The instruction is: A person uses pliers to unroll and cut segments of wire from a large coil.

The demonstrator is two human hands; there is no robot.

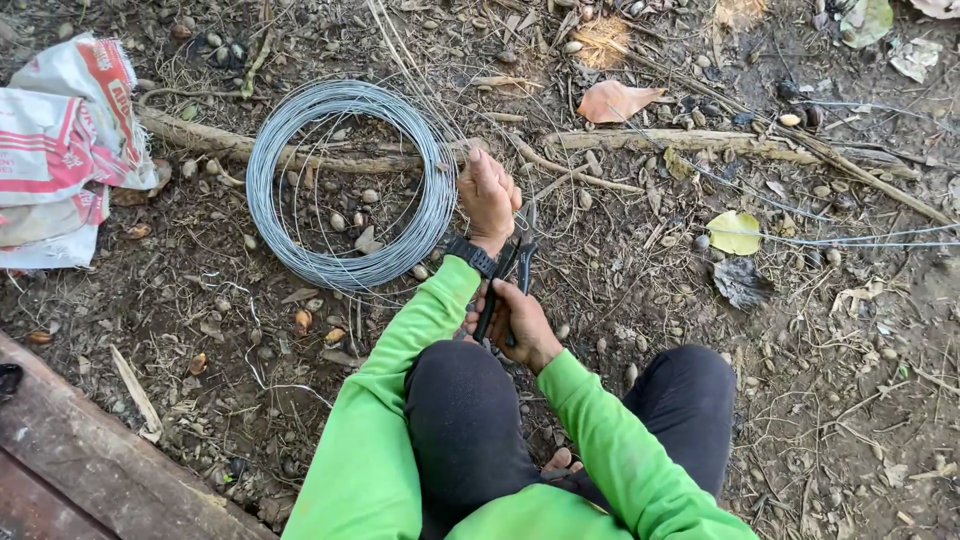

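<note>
Bare dirt w/ twigs, dry leaves & pebbles, me squatting over it.
L hand is clamped on the wire at the coil's right edge to keep it taut, R hand is wrapped round the pliers' black handles; jaws sit behind my L wrist, can't tell if they're biting. White sack lies off left.

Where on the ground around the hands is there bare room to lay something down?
Barest: the dirt right of the right hand, between the yellow leaf and the right knee. Also the soil between the wire coil and the plank. Crowded: inside the coil, by the left hand, and among the sticks above.
</note>
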